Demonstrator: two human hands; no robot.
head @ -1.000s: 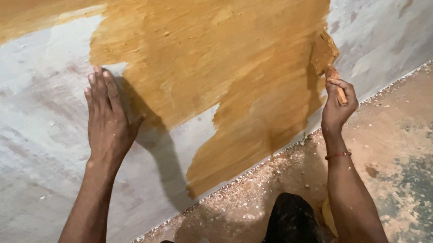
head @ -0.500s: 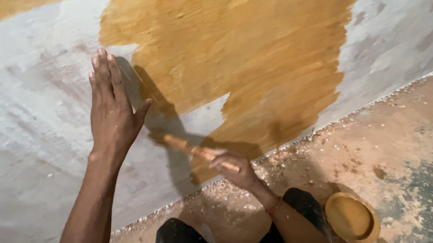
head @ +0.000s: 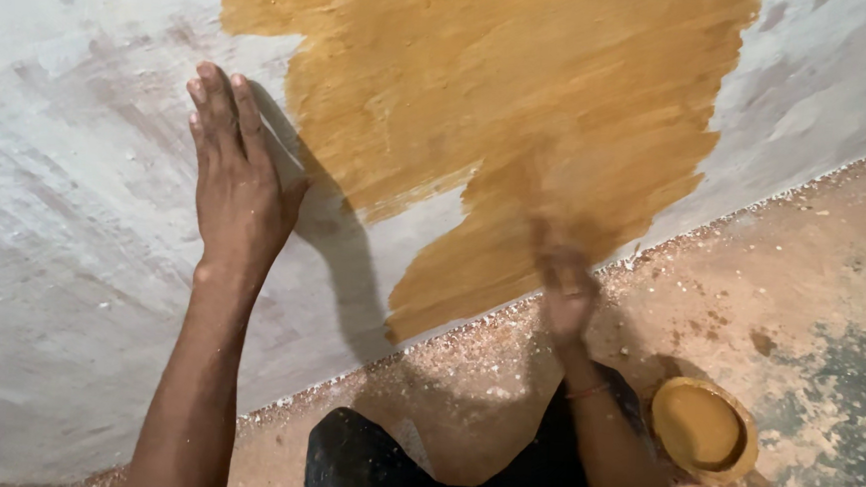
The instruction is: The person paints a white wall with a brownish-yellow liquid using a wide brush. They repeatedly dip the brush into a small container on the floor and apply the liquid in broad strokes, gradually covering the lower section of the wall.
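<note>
My left hand (head: pixel 238 186) lies flat against the bare grey wall (head: pixel 65 201), fingers together and pointing up. My right hand (head: pixel 566 282) is motion-blurred low on the wall, gripping a paintbrush (head: pixel 528 194) whose blurred shape lies over the ochre-yellow painted patch (head: pixel 523 89). The patch covers the upper middle of the wall and narrows down to the foot of the wall. A round bowl of ochre paint (head: pixel 704 429) sits on the floor by my right forearm.
The dusty brown floor (head: pixel 812 267) meets the wall along a crumbly line of debris. Grey-green stains mark the floor at the right. My dark-trousered knee (head: pixel 379 466) is at the bottom middle.
My right hand has swung from the left unpainted strip back to the right and up over the painted patch. The view has shifted slightly; my left hand stays pressed to the wall.
</note>
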